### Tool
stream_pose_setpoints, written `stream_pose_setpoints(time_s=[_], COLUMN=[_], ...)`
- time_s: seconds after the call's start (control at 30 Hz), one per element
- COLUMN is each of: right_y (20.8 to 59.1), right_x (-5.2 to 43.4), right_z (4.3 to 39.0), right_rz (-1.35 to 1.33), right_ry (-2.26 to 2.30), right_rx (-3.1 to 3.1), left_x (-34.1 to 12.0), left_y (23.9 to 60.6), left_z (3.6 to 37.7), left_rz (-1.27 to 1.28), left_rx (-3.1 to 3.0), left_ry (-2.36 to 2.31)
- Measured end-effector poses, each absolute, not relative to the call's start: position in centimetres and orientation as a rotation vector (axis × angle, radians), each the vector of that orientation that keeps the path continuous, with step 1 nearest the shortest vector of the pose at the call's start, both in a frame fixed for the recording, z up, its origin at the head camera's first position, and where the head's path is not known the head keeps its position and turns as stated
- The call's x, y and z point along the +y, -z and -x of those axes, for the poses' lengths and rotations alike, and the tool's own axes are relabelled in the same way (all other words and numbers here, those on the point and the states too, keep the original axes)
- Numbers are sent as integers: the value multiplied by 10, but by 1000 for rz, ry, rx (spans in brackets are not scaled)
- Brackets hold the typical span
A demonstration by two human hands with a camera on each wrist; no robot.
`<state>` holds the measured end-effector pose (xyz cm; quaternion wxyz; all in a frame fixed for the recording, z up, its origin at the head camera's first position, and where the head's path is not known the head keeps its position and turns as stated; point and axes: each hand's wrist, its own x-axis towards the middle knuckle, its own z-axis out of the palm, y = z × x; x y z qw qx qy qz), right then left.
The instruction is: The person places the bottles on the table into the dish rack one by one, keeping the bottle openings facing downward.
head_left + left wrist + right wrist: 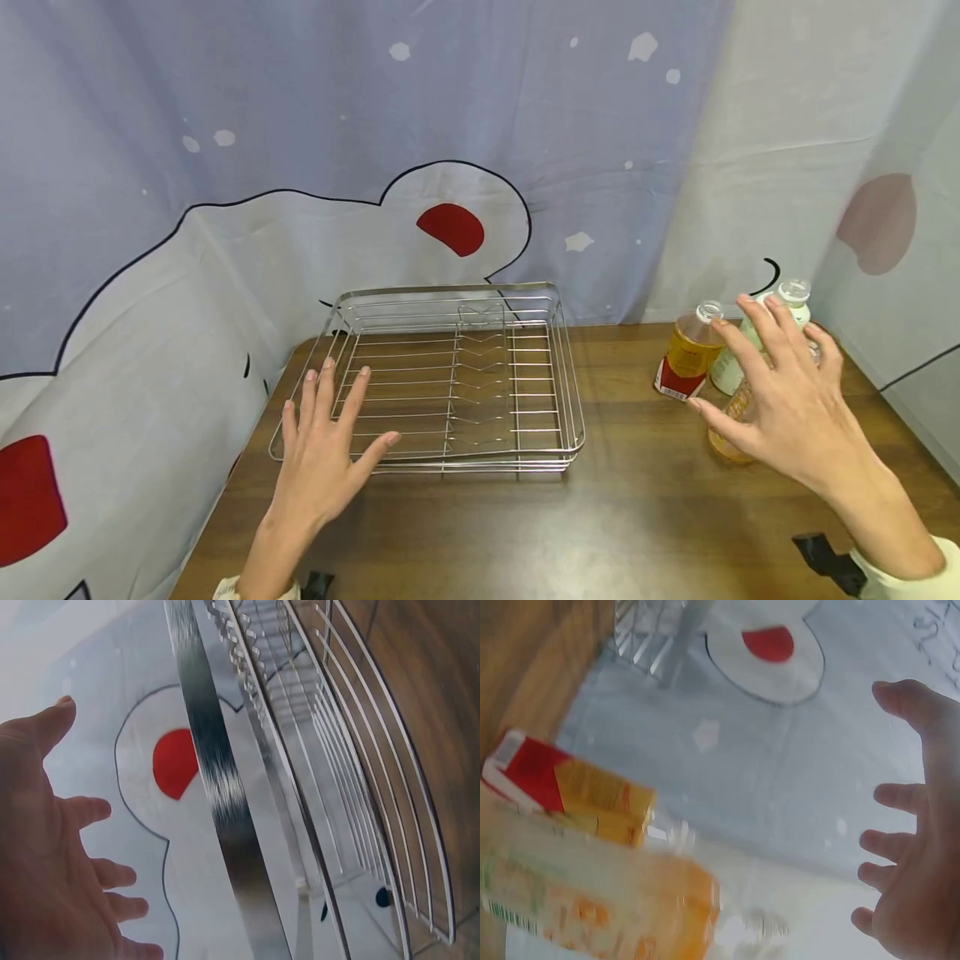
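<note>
A wire dish rack (457, 379) stands on the wooden table (600, 517) against the curtain. My left hand (326, 442) lies open with spread fingers over the rack's front left corner; its rim (225, 817) runs close by the hand (52, 862) in the left wrist view. At the right stand three bottles: a yellow one with a red label (688, 354), a pale green one (757, 333) and an orange one (731, 421). My right hand (787, 392) hovers open just over the orange bottle (622, 907), fingers spread, holding nothing (907, 847).
A printed curtain (450, 167) hangs behind and to both sides of the table. The table's left edge runs just left of the rack. Bare wood lies between rack and bottles and along the front.
</note>
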<state>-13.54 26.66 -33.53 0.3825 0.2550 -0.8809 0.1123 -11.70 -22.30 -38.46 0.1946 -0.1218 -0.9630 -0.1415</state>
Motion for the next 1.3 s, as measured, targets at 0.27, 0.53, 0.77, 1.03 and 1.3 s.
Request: stream_pose_setpoints(time_s=[0.27,0.53,0.77,1.03,1.3], right_y=[328,343,363,400,429], right_x=[293,319,336,353,355], right_z=[132,132,123,113,109], right_rz=[-456,-275,-102,-76,-84], right_ry=[-420,-754,-967,-1133,-1296], right_rx=[-2259,-2346,-2447,-2514,-2591], left_x=[-246,-270,-287,-305,-312], left_y=[379,389,404,418,430], left_z=[125,134,143,149,152], left_rz=[275,184,105,-57,-67], left_rx=[-2677,-2636,-2617,-2716,-2693], left_ry=[589,740,819,953,1076])
